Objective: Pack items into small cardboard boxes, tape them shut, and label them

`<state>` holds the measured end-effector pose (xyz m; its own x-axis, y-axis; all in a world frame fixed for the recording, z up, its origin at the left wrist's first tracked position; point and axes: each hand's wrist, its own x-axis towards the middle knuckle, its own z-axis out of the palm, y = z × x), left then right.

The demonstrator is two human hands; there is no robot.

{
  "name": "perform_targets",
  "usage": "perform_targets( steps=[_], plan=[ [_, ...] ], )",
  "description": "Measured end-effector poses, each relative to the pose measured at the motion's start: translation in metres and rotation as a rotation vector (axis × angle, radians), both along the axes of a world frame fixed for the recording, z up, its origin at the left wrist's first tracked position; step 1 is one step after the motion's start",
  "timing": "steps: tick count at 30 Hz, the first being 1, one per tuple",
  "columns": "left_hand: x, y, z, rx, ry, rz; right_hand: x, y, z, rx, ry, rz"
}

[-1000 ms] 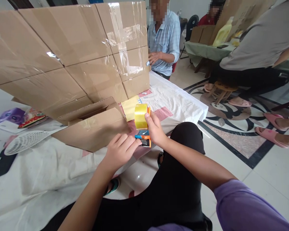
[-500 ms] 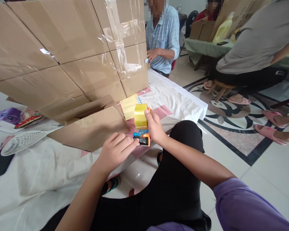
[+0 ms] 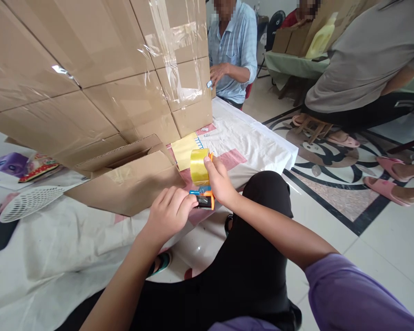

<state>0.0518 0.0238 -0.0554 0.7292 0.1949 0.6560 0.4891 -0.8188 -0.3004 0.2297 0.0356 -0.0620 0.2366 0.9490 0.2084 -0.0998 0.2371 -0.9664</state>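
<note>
Two hands met over a dispenser (image 3: pixel 204 199) at the near edge of the worktop (image 3: pixel 262 142). The right hand (image 3: pixel 221 183) was closed round the orange frame, thumb pressed against the yellow roll (image 3: pixel 199 166), holding the dispenser upright just above the white cloth. The left hand (image 3: pixel 169 212) had its fingers curled, the tips pinched at the dispenser's black mouth. Whether a loose tape end lay between them was too small to tell, though the grip suggested it.

Just left of the dispenser lay an open box (image 3: pixel 134 181) on its side, its flaps spread apart and one flap close to the left hand. The dispenser stood apart from that box, so no strip had been laid across its flaps at this point. Behind it rose a stack of boxes (image 3: pixel 100 69), all shut, with clear tape (image 3: pixel 179 41) crossing their seams. That part of the work looked finished. Of what showed, the open box looked like the only one left to close.

A yellow sheet (image 3: pixel 182 149) lay between the roll and the stack. Farther left were a white mesh thing (image 3: pixel 31 202) and a purple packet (image 3: pixel 5 164).

At the far end a person in a blue shirt (image 3: pixel 236 46) sat with one hand raised beside the stack. To the right a person in a grey top (image 3: pixel 359 50) bent over near a stool (image 3: pixel 313 126). A yellow bottle (image 3: pixel 319 40) stood on a green-covered table beyond, and pink slippers (image 3: pixel 386 174) showed on the patterned floor.
</note>
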Motion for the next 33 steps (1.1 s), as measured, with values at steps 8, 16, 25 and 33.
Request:
perform_targets(
  steps=[8,16,25,33],
  plan=[
    [-0.005,-0.006,0.017,-0.030,-0.073,-0.036,0.004,0.001,0.002,0.012,0.025,-0.004],
    [-0.010,0.001,0.016,-0.094,0.057,-0.077,0.006,0.002,0.003,0.009,0.083,-0.007],
    [-0.012,0.001,0.015,0.035,0.147,-0.069,0.003,0.001,0.000,0.000,-0.006,-0.001],
    [-0.004,0.002,0.006,0.021,0.076,0.032,0.000,0.004,-0.003,-0.041,0.004,0.004]
  ],
)
